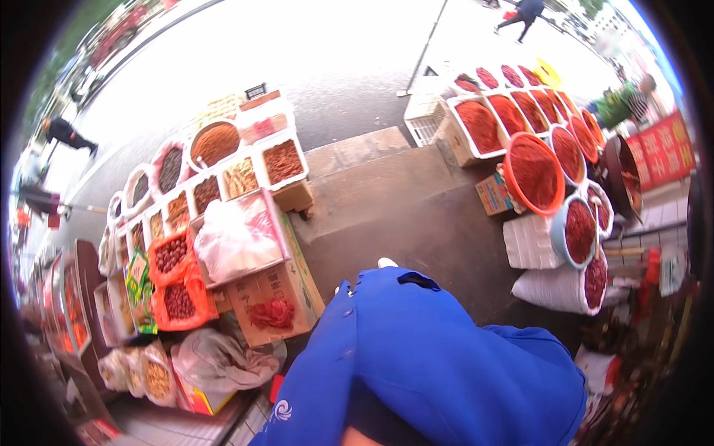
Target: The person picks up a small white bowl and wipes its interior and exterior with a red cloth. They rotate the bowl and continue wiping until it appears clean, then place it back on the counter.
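Observation:
Neither of my hands is in view. My blue coat (424, 345) fills the lower middle, and the tip of a white shoe (386, 262) shows past it on the dark floor. Ahead lies a concrete step (379, 184) between two rows of dry goods. On the left, a white plastic bag (228, 240) sits in a shallow box on top of a cardboard box (259, 287). A crumpled red bag (273, 314) lies against that cardboard. To the right stand an orange basin (507, 167) and a light blue basin (559, 237), both filled with red ground chili or a similar spice.
Several white trays (466, 148) of red powder run along the right, beside a white plastic crate (424, 120). Orange bags of dark red dried fruit (179, 301) stand left, above a grey cloth (217, 357). A thin pole (427, 47) rises ahead. People walk (524, 17) on the street.

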Demonstrator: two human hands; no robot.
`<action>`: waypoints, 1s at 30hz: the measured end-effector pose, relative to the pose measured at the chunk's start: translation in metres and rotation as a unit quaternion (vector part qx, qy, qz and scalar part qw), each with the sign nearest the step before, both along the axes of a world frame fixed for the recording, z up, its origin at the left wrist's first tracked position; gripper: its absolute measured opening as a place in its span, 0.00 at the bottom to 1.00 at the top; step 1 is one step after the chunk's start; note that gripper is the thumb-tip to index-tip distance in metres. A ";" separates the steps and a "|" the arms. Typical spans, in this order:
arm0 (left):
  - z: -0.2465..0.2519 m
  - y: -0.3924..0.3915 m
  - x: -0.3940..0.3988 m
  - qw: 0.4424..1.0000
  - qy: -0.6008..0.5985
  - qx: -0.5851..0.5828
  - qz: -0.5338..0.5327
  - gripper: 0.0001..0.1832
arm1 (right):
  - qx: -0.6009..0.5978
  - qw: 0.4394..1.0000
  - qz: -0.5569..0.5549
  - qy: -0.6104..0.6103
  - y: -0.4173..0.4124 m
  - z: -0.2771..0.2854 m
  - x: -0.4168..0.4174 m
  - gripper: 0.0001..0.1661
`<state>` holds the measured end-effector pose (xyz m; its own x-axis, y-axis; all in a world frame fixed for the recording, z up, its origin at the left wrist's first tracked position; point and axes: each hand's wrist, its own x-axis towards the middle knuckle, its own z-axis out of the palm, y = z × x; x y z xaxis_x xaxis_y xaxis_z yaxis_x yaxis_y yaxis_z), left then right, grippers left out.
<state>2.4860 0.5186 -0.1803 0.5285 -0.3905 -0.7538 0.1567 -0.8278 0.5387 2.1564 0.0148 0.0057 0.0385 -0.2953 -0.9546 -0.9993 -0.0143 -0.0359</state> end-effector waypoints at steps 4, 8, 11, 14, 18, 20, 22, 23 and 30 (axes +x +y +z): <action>-0.017 -0.012 0.024 1.000 0.009 -0.019 -0.017 0.19 | -0.012 0.995 -0.095 -0.001 0.033 0.005 -0.019 0.37; -0.036 -0.023 0.052 0.998 0.004 -0.056 -0.013 0.17 | -0.019 0.989 -0.147 -0.014 0.054 0.001 -0.010 0.36; -0.046 -0.031 0.085 0.995 -0.008 -0.100 0.019 0.16 | -0.015 0.983 -0.179 -0.034 0.060 -0.006 0.010 0.35; -0.021 -0.042 0.118 0.996 -0.074 -0.035 0.018 0.14 | -0.019 0.978 -0.199 -0.058 0.049 -0.018 0.036 0.34; 0.008 -0.063 0.141 0.994 -0.107 0.017 -0.028 0.14 | -0.015 0.969 -0.233 -0.086 0.017 -0.031 0.081 0.33; -0.012 -0.065 0.150 0.990 -0.127 0.019 -0.057 0.15 | -0.002 0.960 -0.260 -0.106 -0.004 -0.032 0.105 0.33; -0.011 -0.092 0.151 0.993 -0.106 0.011 -0.059 0.16 | -0.005 0.952 -0.276 -0.130 -0.041 -0.039 0.137 0.32; -0.003 -0.100 0.148 0.994 -0.096 0.012 -0.060 0.16 | -0.002 0.949 -0.283 -0.142 -0.059 -0.042 0.152 0.32; 0.019 -0.212 0.156 0.996 -0.070 0.020 -0.043 0.20 | 0.060 0.938 -0.289 -0.180 -0.193 -0.045 0.253 0.29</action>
